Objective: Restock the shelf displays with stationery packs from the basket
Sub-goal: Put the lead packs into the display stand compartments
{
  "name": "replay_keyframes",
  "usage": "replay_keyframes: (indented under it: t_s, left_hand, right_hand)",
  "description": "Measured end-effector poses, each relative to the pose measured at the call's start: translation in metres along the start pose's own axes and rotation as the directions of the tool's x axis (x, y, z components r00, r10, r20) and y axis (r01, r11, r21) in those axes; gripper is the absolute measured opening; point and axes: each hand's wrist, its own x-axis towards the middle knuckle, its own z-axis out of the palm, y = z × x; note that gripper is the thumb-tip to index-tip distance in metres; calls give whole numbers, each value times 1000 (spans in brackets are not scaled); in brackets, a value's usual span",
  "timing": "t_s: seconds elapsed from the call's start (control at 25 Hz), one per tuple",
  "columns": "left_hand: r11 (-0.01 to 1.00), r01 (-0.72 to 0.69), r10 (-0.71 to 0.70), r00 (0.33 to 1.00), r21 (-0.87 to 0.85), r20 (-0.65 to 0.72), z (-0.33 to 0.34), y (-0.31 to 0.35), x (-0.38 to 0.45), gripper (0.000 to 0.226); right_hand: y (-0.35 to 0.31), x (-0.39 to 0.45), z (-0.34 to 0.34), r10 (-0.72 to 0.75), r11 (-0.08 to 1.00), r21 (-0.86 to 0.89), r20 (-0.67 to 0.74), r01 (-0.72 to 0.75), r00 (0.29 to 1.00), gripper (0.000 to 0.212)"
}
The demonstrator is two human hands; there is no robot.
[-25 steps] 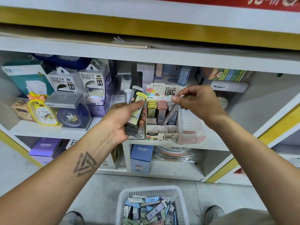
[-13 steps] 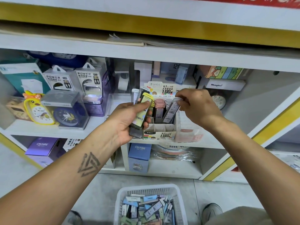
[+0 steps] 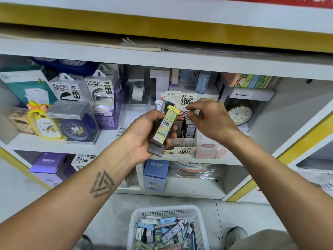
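Observation:
My left hand [image 3: 144, 134] grips a small stack of pencil-lead packs [image 3: 164, 127], the top one with a yellow cap, held in front of the shelf. Just right of it stands the cardboard display box [image 3: 182, 150] marked 0.7 mm HB 100, with upright packs [image 3: 190, 128] in its slots. My right hand [image 3: 209, 118] hovers over those packs with loosely curled fingers and holds nothing. On the floor below sits the white basket [image 3: 134, 224] with several more packs.
Boxed power banks [image 3: 100, 94], a yellow duck alarm clock [image 3: 44, 123] and a boxed blue clock [image 3: 75, 127] fill the shelf's left side. A round clock [image 3: 240, 115] stands at right. CRUHRE boxes [image 3: 155, 174] sit on the lower shelf. My shoes flank the basket.
My right hand has set its grey pack into the display box's right slot and let go, then lifted slightly. The left hand has kept its stack almost still.

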Motion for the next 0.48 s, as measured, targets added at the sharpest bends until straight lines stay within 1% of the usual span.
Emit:
replay_keyframes:
  t_s: [0.04,0.08,0.12,0.16,0.24,0.36,0.44,0.48]
  left_hand:
    - [1000,-6,6,1000,2,-1,0,0,-1,26]
    - [1000,-20,20,1000,15,-2,0,0,-1,25]
    - [998,-41,41,999,39,-4,0,-1,-1,23]
    - [996,-63,64,998,67,-8,0,-1,-2,22]
    - [990,-92,95,995,109,-27,-1,-1,-3,23]
    - [991,-105,110,992,77,-63,-4,4,-6,23]
    - [987,-128,141,979,93,-145,-8,10,-7,26]
    - [983,-136,159,966,123,-204,-12,13,-6,29]
  right_hand:
    - [-7,1,2,77,974,208,42,-84,996,21]
    - [-15,1,4,149,892,412,122,-187,981,19]
    - [-21,2,7,198,790,549,195,-274,961,19]
    - [-25,3,9,224,714,621,236,-324,946,19]
    - [-28,5,10,250,619,696,265,-364,931,20]
    - [-27,9,7,291,529,759,258,-379,921,15]
    - [-23,13,3,324,525,780,188,-341,927,8]
    - [-21,15,1,333,550,776,135,-309,933,5]
